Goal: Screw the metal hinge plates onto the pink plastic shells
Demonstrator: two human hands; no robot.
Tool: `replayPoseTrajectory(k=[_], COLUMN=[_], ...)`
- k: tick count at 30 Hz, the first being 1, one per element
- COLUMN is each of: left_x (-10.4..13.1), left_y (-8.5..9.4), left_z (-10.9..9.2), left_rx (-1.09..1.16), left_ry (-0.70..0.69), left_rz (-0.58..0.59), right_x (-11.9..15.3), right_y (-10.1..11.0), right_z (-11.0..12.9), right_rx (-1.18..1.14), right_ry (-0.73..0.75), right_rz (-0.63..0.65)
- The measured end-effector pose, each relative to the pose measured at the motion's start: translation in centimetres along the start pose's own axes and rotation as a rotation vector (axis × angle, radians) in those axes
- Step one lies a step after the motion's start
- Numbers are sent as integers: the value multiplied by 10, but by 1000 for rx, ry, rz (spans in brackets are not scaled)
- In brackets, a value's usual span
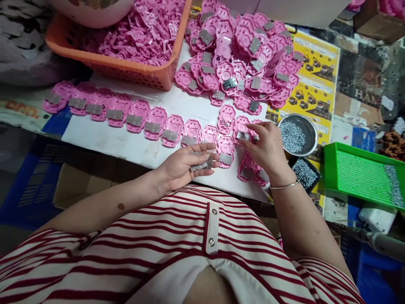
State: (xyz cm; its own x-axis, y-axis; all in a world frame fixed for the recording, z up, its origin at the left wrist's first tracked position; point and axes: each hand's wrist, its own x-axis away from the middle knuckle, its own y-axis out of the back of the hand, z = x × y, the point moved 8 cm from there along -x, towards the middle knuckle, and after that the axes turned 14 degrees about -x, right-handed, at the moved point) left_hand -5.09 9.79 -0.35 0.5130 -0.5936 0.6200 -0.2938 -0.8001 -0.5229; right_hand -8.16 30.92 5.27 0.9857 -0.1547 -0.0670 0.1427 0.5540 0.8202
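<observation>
My left hand (186, 162) is closed around several small grey metal plates (198, 167), fingers pointing right over the front edge of the white work surface. Between the thumb and fingers of my right hand (265, 145) is another metal plate (243, 135), at the lower part of a pink plastic casing (241, 123). Left of it lies a pink casing (225, 145) with a plate across its lower end. Just above, a casing (226, 118) holds small shiny metal bits. A row of casings with plates (134, 116) stretches to the left. My right hand partly hides casings beneath it.
A heap of pink casings (224, 50) lies at the back, beside an orange basket (126, 69) of small pink parts. At right are a metal bowl (313, 135) of screws, a small black tray (305, 174) and a green tray (332, 169).
</observation>
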Motion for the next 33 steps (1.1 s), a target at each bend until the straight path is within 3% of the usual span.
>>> replayPoseTrajectory(k=[3, 7, 11, 16, 22, 24, 26, 29, 31, 33], left_x=[-1, -1, 1, 2, 1, 1, 2, 4, 4, 3], left_y=[3, 5, 6, 13, 13, 12, 9, 3, 3, 4], left_z=[-6, -13, -13, -8, -6, -7, -5, 2, 5, 9], left_rx=[6, 22, 13, -108, -167, -209, -314, -509, -588, -623], left_ry=[-57, -128, -146, -120, -120, -114, -82, -32, -9, 16], left_rz=[-27, -76, -95, -141, -99, -76, -14, 97, 117, 115], right_x=[15, 45, 57, 61, 65, 58, 52, 64, 72, 74], right_y=[0, -39, -61, -66, -66, -49, -30, -29, -33, -35], right_z=[19, 50, 60, 52, 60, 61, 75, 104, 108, 112], right_rx=[-188, -621, -923, -960, -903, -822, -633, -231, -54, 58], right_ry=[-34, -167, -284, -357, -347, -249, 23, 464, 548, 566], right_rz=[-5, 302, 318, 234, 272, 215, 242, 533, 653, 666])
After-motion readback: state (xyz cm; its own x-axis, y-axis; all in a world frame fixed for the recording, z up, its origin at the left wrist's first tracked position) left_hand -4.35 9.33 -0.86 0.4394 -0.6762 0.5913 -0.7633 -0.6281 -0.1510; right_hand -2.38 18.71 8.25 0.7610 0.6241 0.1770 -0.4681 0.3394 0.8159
